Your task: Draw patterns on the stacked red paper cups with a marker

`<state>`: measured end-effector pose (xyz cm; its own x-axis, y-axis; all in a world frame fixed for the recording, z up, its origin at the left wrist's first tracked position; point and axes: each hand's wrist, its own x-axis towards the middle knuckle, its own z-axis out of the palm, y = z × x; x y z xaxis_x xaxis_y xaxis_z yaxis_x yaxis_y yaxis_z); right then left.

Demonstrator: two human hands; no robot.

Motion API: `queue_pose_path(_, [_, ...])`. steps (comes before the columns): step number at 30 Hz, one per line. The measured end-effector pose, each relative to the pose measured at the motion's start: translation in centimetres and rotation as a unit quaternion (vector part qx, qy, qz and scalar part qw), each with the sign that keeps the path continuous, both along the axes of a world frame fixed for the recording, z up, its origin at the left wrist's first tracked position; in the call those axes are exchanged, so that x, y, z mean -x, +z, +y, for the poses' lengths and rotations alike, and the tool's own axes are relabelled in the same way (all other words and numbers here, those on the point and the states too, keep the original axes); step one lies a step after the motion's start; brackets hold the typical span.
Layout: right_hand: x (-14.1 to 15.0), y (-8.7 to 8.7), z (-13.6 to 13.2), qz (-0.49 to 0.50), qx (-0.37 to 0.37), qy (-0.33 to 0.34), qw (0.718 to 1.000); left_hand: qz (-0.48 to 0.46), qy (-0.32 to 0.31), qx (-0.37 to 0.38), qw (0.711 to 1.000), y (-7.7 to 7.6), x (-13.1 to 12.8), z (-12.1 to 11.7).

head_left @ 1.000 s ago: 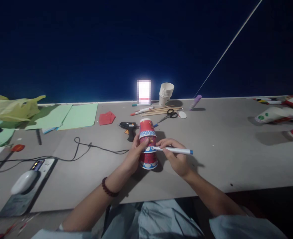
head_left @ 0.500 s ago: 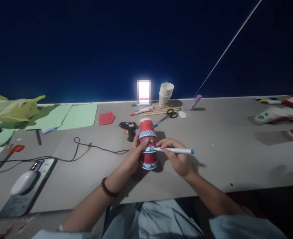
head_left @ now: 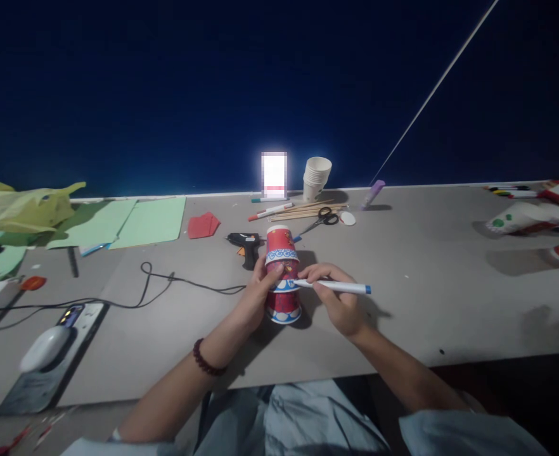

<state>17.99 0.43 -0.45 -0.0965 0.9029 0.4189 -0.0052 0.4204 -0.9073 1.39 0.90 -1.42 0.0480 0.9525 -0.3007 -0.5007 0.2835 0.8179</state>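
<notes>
A stack of red paper cups (head_left: 279, 239) with blue-and-white patterned rims stands upside down on the table in front of me. My left hand (head_left: 259, 288) is wrapped round its left side, the thumb lying across the middle cup. From the right, my right hand (head_left: 337, 297) pinches a white marker (head_left: 343, 287) with a blue end. The marker's tip is at the blue-and-white band of the middle cup; whether it touches I cannot tell. Just behind my left hand lies a black glue gun (head_left: 247, 244).
Behind the cups are scissors (head_left: 326, 217), wooden sticks (head_left: 308, 211), a stack of white cups (head_left: 316, 177) and a purple glue stick (head_left: 373, 193). Green paper (head_left: 151, 221), a black cable (head_left: 198, 282) and a phone (head_left: 46, 373) lie left. Decorated cups (head_left: 521, 218) lie far right.
The marker's tip has shifted very slightly along the band of the middle cup. My left hand and the cups stay in place.
</notes>
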Motion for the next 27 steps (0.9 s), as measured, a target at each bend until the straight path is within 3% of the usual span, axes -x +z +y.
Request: queue_pose_path(27, [0.02, 0.18, 0.10, -0.011, 0.003, -0.005, 1.000, 0.002, -0.002, 0.004, 1.000, -0.06, 0.09, 0.01])
